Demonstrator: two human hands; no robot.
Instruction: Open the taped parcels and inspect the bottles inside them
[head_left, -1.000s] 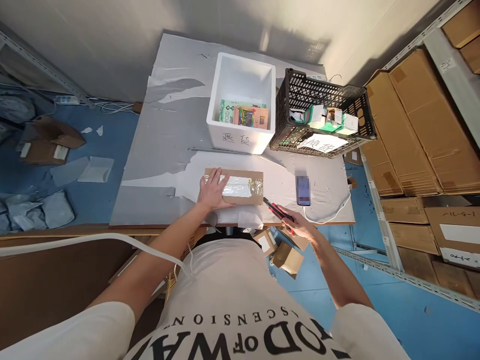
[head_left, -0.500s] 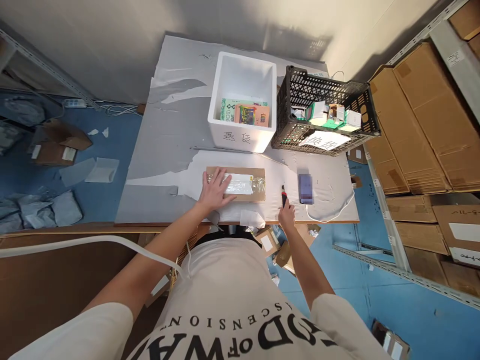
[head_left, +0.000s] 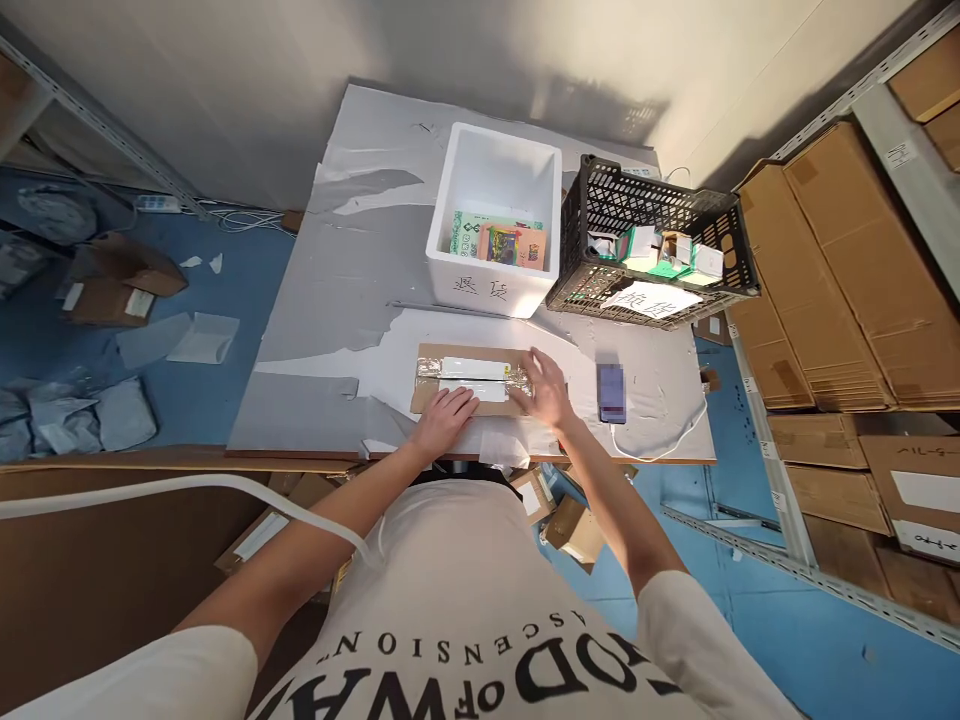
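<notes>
A flat cardboard box (head_left: 491,408) with clear tape and a white label lies near the table's front edge. A dark slit runs lengthwise across its top, through the label. My left hand (head_left: 445,418) rests on the near half of the box, its fingers laid flat and its thumb hidden. At the box's right end my right hand (head_left: 549,392) is curled, thumb and fingers apart on either side of the slit. A small red bit of the utility knife (head_left: 562,445) shows beside my right wrist; the rest is mostly hidden.
Behind the box stand a white foam bin (head_left: 491,290) holding colourful printed packs and a black plastic crate (head_left: 660,310) with small boxes. A phone (head_left: 611,392) on a white cable lies to the right. Shelving with large cartons (head_left: 847,270) borders the right side.
My right hand has let go of the utility knife and moved left onto the box's right end. My left hand has shifted to the box's near edge. The slit across the label now shows.
</notes>
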